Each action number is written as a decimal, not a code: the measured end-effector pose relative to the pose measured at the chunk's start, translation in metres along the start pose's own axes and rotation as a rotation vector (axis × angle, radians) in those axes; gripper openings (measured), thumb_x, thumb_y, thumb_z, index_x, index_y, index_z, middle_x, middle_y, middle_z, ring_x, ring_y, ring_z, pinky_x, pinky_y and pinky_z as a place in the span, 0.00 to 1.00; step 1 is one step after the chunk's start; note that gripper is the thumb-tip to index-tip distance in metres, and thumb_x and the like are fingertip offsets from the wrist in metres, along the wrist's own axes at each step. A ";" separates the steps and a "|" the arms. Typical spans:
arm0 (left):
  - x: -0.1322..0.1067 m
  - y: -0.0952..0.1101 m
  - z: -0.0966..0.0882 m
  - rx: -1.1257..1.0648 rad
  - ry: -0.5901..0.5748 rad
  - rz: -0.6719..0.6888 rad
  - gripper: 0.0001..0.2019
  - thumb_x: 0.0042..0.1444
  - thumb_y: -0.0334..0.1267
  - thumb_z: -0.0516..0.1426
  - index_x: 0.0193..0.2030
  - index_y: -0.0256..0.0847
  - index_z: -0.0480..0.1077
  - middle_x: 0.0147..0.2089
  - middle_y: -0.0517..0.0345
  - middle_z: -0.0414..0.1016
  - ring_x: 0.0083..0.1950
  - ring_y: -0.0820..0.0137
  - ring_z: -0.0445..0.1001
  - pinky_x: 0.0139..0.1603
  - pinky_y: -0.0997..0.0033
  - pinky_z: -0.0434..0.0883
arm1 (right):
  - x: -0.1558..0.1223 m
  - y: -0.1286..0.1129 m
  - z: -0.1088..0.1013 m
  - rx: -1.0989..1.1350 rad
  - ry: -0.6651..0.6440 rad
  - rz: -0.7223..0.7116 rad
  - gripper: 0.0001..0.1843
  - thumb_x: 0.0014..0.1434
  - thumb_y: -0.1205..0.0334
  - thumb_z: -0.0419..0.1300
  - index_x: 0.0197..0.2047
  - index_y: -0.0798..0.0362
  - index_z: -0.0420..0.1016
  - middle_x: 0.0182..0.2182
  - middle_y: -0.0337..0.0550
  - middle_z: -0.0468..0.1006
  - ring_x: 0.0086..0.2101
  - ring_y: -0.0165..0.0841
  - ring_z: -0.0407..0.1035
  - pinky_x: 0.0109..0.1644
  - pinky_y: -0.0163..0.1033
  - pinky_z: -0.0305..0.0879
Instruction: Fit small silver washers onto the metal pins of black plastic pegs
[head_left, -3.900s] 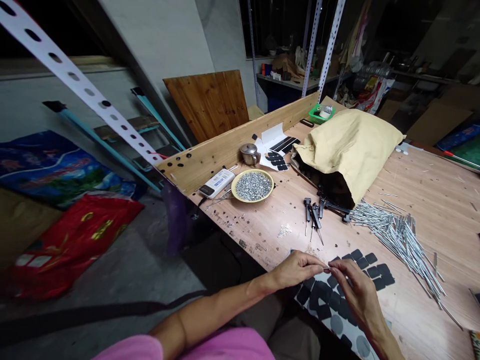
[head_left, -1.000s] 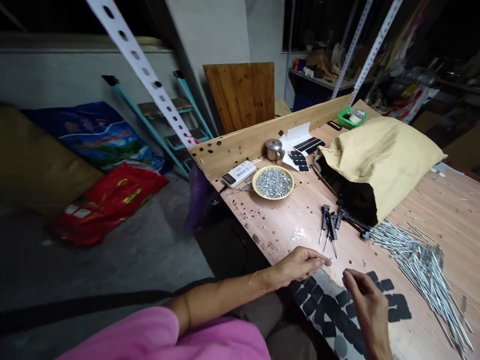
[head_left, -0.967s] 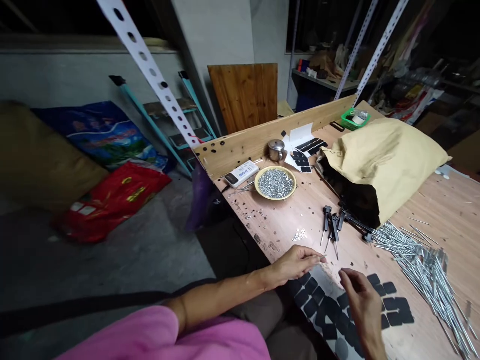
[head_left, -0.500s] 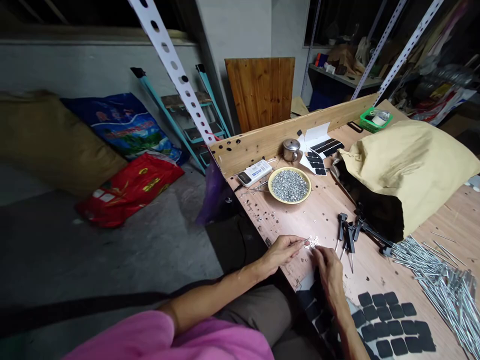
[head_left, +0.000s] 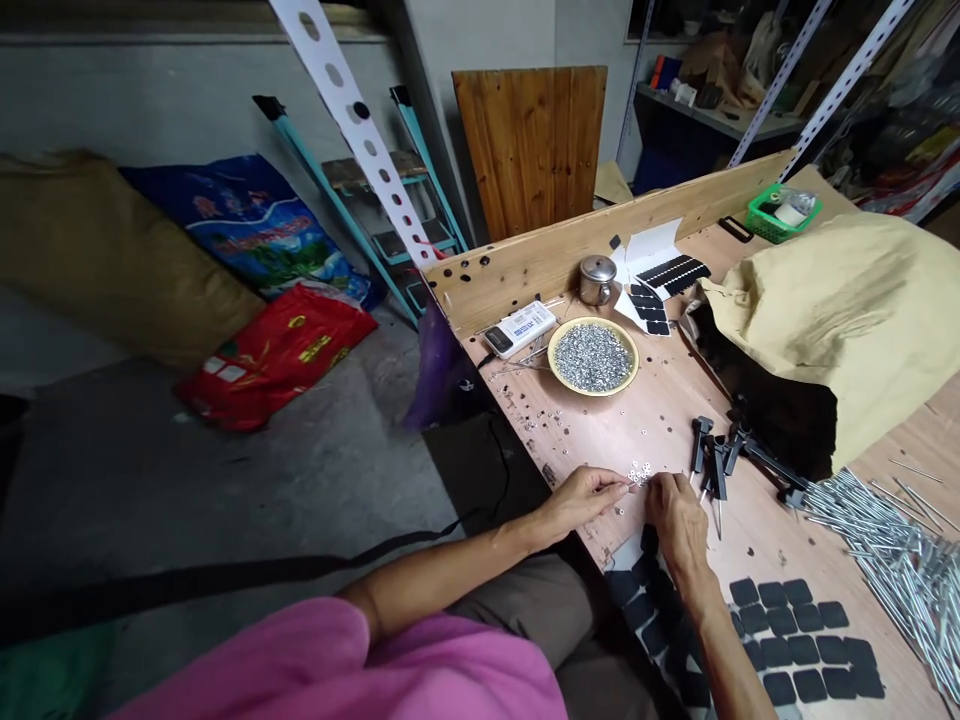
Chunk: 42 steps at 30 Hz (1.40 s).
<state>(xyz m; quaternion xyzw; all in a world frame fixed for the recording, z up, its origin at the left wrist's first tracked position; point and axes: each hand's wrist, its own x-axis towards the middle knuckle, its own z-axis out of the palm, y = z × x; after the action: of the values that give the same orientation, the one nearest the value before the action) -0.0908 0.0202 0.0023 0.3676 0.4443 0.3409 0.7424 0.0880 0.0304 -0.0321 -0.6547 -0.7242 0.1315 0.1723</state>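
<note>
My left hand (head_left: 585, 503) sits at the table's near edge, its fingertips pinched on a thin metal pin, which is barely visible, beside a small pile of silver washers (head_left: 639, 474). My right hand (head_left: 679, 520) is just right of that pile with its fingers bent down to the wood. What they touch is hidden. Black handled tools with metal spikes (head_left: 709, 455) lie close to the right. Black rubber pads on a backing sheet (head_left: 795, 635) lie under and beyond my right forearm. A yellow bowl of washers (head_left: 592, 357) stands farther up the table.
Long steel nails (head_left: 907, 560) lie heaped at right, beside a kraft paper sack (head_left: 832, 320). A steel cup (head_left: 598, 280), white box (head_left: 519, 328), pad sheets and green basket (head_left: 782, 215) stand along the wooden backboard (head_left: 600, 240). The floor lies left of the table edge.
My right hand has moved from above the pile to just right of it, and my left hand has closed in. The view has shifted, so the table sits slightly higher in the picture.
</note>
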 end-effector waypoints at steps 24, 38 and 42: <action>-0.004 -0.005 0.031 0.119 -0.185 0.080 0.29 0.49 0.55 0.57 0.46 0.29 0.74 0.18 0.68 0.54 0.19 0.81 0.48 0.18 0.79 0.47 | -0.054 -0.021 -0.038 0.779 0.378 0.188 0.12 0.51 0.56 0.63 0.35 0.52 0.69 0.30 0.43 0.77 0.31 0.33 0.74 0.35 0.38 0.71; -0.004 0.000 0.029 0.173 -0.318 0.029 0.19 0.51 0.44 0.59 0.47 0.34 0.74 0.19 0.66 0.64 0.19 0.82 0.54 0.20 0.81 0.55 | -0.061 -0.016 -0.072 0.388 0.208 -0.127 0.08 0.58 0.56 0.57 0.33 0.49 0.75 0.29 0.42 0.77 0.30 0.33 0.73 0.33 0.36 0.69; -0.004 0.003 0.028 0.025 -0.441 -0.113 0.31 0.44 0.54 0.62 0.48 0.30 0.72 0.16 0.71 0.54 0.16 0.84 0.47 0.15 0.81 0.46 | -0.063 -0.014 -0.081 0.381 0.142 -0.167 0.11 0.60 0.54 0.55 0.35 0.48 0.77 0.30 0.43 0.77 0.31 0.33 0.74 0.33 0.35 0.70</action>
<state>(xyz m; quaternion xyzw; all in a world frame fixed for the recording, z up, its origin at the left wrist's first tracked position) -0.0678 0.0114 0.0155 0.4168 0.2955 0.2045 0.8349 0.1149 -0.0365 0.0422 -0.5555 -0.7240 0.2047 0.3540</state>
